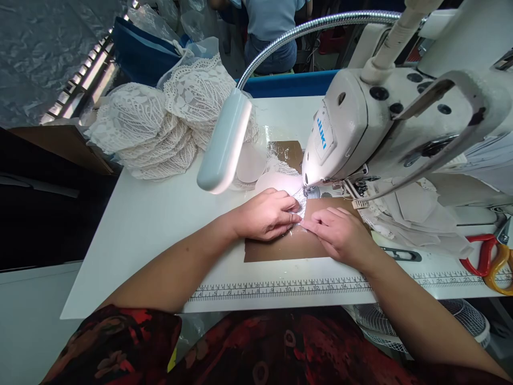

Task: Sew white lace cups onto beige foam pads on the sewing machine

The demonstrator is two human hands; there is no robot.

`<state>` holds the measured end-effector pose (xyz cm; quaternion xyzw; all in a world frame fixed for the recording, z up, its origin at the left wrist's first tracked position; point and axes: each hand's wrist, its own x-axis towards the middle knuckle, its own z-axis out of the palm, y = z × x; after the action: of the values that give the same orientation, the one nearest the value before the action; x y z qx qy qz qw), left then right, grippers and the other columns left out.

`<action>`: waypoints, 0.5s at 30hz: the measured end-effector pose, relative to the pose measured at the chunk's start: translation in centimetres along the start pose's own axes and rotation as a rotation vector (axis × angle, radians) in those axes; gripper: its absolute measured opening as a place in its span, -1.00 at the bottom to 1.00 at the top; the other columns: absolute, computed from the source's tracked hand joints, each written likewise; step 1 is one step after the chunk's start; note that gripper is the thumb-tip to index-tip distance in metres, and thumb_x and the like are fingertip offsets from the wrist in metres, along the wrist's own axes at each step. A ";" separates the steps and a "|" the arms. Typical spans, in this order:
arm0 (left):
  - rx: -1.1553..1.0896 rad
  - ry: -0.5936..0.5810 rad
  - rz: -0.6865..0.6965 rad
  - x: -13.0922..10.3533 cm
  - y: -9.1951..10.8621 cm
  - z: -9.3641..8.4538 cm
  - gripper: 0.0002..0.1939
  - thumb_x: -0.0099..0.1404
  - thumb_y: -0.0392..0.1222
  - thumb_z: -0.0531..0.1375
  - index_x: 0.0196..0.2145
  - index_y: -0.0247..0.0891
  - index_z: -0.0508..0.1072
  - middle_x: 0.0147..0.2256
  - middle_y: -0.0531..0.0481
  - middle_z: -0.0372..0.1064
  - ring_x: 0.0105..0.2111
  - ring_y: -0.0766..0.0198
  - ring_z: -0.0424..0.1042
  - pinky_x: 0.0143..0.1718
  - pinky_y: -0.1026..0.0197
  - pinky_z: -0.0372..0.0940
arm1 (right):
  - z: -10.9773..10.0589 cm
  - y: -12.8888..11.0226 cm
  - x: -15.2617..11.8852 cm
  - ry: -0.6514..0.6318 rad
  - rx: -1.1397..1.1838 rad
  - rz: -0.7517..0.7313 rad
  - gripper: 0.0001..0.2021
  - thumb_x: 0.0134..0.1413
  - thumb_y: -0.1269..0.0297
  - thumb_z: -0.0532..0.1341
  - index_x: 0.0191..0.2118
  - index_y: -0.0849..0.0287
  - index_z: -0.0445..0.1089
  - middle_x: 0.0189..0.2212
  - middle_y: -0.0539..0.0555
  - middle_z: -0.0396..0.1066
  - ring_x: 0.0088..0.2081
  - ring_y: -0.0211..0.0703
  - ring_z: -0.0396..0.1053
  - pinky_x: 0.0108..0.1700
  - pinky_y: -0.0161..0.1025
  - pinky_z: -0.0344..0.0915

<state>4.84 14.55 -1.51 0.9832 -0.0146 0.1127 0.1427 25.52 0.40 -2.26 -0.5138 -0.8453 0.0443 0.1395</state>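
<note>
Under the needle of a white sewing machine lies a white lace piece with a smooth pale cup-shaped part. My left hand presses on the lace from the left, its fingers curled together at the edge. From the right, my right hand reaches the same edge with thumb and index fingertips close together, almost touching my left fingertips. The material between the fingertips is mostly hidden. Brown sheet covers the machine bed beneath both hands.
Stacked white lace pieces sit at the back left. A lamp on a bent metal neck hangs over the table. More white pieces, red-handled scissors and a dark thread snipper lie right. Another person sits beyond.
</note>
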 end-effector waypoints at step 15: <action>0.069 0.094 -0.118 0.4 0.1 0.8 -0.63 0.44 -0.17 0.02 0.05 -0.41 0.45 0.08 -0.24 0.38 -0.15 0.10 0.36 -0.08 0.06 0.34 | 0.0 -0.5 0.3 0.002 -0.017 0.037 -0.70 0.12 0.54 0.08 -0.13 0.13 0.46 -0.37 0.05 0.36 -0.32 -0.16 0.13 -0.30 -0.23 -0.02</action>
<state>5.41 14.27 -2.13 0.9804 0.0540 0.1503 0.1156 24.94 0.38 -2.08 -0.5304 -0.8360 0.0393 0.1353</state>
